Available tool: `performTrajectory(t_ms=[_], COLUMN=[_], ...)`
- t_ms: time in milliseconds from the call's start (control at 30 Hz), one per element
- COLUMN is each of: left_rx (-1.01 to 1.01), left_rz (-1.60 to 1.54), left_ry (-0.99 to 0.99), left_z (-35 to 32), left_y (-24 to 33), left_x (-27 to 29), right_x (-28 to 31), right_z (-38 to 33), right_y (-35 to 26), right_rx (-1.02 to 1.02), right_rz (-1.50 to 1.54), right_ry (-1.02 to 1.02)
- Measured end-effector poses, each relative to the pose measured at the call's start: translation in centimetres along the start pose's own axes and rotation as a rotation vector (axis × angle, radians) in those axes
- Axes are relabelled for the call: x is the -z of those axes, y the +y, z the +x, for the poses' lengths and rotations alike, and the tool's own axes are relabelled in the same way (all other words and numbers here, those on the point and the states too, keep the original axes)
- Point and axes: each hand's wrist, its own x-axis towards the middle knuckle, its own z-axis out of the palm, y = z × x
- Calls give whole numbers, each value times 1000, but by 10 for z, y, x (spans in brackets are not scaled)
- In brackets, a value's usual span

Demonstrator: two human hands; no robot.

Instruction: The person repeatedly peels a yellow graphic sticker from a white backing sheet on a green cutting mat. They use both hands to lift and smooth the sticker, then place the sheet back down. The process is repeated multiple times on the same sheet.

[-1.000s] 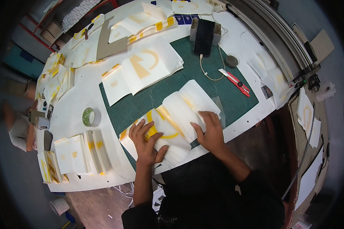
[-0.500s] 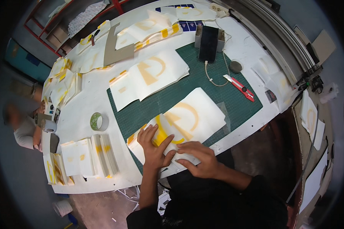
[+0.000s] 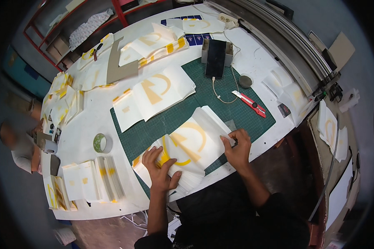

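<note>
A stack of thin white printed sheets (image 3: pixel 214 132) with pale orange shapes lies at the near edge of a green cutting mat (image 3: pixel 183 106). My left hand (image 3: pixel 158 170) rests with spread fingers on the folded-over, yellow-marked part of that stack. At the stack's right edge, thumb and fingers of my right hand (image 3: pixel 238 151) are pinched together on the edge of the top sheet, which is slightly lifted and curved. How many layers the pinch holds cannot be seen. Farther back on the mat is another stack of similar printed sheets (image 3: pixel 153 93).
A red box cutter (image 3: pixel 250 103) lies on the mat's right side, near a phone (image 3: pixel 215 58) with a cable. A tape roll (image 3: pixel 102 143) stands left of the mat, behind folded paper bundles (image 3: pixel 85 179). A co-worker (image 3: pixel 25 151) is at the far left. A long metal rail (image 3: pixel 274 37) runs along the back right.
My right hand has moved right, from beside my left hand to the stack's right edge, where the sheet now bends up. My left hand stays on the paper. The whole view has shifted slightly.
</note>
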Motion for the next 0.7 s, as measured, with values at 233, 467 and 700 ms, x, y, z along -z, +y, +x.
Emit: performTrajectory(t_ms=[233, 467, 700], left_rx=[9, 1, -5], left_rz=[-3, 2, -75], left_ry=[-13, -17, 83], left_z=[2, 1, -3], left_y=[3, 2, -4], left_x=[1, 2, -9], right_x=[-3, -29, -3], right_z=[-15, -16, -39], right_y=[-34, -29, -97], right_rx=[286, 28, 102], right_rz=[201, 32, 607], right_ry=[-257, -250, -470])
